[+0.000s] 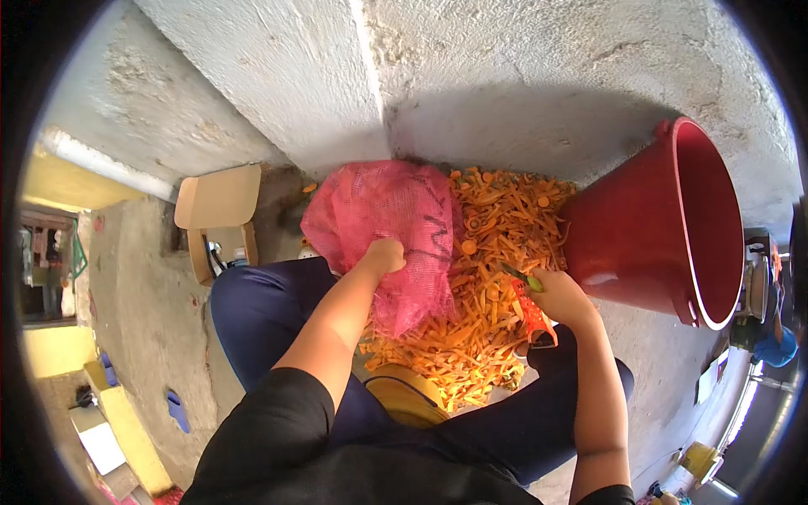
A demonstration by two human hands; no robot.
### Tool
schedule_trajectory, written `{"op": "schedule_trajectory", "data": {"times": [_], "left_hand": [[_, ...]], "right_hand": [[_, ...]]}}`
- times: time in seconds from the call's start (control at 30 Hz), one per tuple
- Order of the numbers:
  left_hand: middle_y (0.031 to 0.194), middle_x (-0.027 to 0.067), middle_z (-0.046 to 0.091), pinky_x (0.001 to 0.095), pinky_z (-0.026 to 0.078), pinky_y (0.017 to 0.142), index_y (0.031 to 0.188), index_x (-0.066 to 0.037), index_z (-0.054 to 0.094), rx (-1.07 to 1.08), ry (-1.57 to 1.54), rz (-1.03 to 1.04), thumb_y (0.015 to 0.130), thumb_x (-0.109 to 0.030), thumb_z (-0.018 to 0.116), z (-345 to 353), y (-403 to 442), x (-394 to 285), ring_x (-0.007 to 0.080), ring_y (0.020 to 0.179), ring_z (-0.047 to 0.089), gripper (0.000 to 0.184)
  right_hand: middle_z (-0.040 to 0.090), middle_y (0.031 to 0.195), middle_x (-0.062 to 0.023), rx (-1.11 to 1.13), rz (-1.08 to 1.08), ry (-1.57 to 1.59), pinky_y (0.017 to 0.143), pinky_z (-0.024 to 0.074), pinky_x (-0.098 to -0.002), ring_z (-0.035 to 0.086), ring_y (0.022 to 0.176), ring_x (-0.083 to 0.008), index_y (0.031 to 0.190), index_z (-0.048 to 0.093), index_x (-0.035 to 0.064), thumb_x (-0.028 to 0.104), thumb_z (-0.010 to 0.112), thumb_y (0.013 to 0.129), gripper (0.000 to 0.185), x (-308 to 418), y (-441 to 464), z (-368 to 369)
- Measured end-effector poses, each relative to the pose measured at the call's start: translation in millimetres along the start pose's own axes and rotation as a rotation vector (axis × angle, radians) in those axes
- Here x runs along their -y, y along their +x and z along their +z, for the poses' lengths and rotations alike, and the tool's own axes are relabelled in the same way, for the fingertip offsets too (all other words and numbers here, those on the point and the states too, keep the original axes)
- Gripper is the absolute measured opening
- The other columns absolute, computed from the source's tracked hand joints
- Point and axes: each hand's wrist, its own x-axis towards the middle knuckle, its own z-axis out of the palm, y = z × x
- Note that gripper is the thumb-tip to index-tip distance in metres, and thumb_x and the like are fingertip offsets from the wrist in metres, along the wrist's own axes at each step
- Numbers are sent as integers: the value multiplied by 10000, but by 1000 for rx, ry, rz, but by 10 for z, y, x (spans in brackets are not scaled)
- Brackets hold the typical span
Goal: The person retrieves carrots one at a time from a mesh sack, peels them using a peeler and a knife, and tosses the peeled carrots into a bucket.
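A pink mesh sack (pixel 370 210) with dark lettering lies in front of me, and my left hand (pixel 388 255) is closed on its netting. My right hand (pixel 554 295) is wrapped round a knife (pixel 532 283) with a green handle, its blade pointing left. Orange carrot peelings and pieces (pixel 497 227) form a wide heap beside and below the sack. Just under my right hand is an orange-red perforated object (pixel 530 311), partly hidden. A yellow round container (pixel 406 394) sits between my legs.
A large dark red bucket (pixel 623 227) lies tilted at the right of the heap, by the rough wall (pixel 497 76). An open cardboard box (pixel 200 252) with small items stands at the left. A blue slipper (pixel 178 411) is on the floor. A person in blue (pixel 776 346) is far right.
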Motion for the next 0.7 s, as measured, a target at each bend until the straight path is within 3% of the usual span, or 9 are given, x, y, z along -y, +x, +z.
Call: {"op": "schedule_trajectory", "data": {"times": [0.1,0.2,0.3,0.4,0.5,0.53,0.63,0.67,0.7], "left_hand": [[1194,126,442,361,364,902,1009,-60,576,-5,325,229,709,-198,525,79,63,85,267,1128,406,335],[1286,118,321,369,303,951,1045,-73,552,-303,440,273,705,-169,530,-15,65,190,266,1198,306,354],[1239,131,371,388,378,877,1088,-59,506,-589,395,133,695,-170,548,-186,294,319,264,1159,360,411],[1076,146,496,377,441,774,1124,-22,449,-488,90,-63,722,-163,529,-521,293,202,251,1063,461,434],[883,160,571,369,471,692,1149,9,400,-82,-767,-318,755,-167,497,-463,385,123,242,910,556,442],[844,204,588,378,467,713,1112,22,440,-9,-1126,-418,777,-161,444,-206,592,194,286,835,582,382],[953,229,564,395,460,738,1045,9,508,-400,-801,-315,781,-168,427,393,947,523,333,884,559,328],[990,231,547,411,439,778,963,3,560,-423,-509,-344,785,-171,410,364,933,558,364,927,530,291],[993,227,548,416,433,787,960,0,561,-463,-525,-371,784,-176,414,343,922,571,363,928,529,289]], "right_hand": [[562,799,-223,15,19,29,662,411,-433,527,785,-389,894,503,36,212,523,739,236,-25,96,-85],[561,790,-221,46,63,57,662,410,-431,527,783,-390,883,502,32,210,525,736,232,-26,163,-151],[530,733,-223,23,42,81,629,389,-422,502,732,-393,835,481,9,213,544,748,230,-47,201,-128],[516,705,-223,12,37,95,613,377,-417,491,709,-393,818,472,2,219,554,756,239,-31,226,-117],[546,766,-220,53,72,62,647,400,-425,515,763,-390,853,496,20,216,546,736,234,-3,267,-131],[562,796,-218,70,84,43,664,412,-429,527,789,-389,870,507,28,213,543,725,238,6,286,-139],[562,796,-220,80,82,38,663,410,-433,527,789,-390,874,505,26,216,543,731,242,30,315,-144],[561,794,-221,81,89,26,662,409,-434,527,788,-390,878,504,25,217,543,732,244,32,331,-140],[561,793,-222,83,95,16,661,409,-435,528,787,-390,882,503,25,217,542,734,246,35,349,-132]]}}
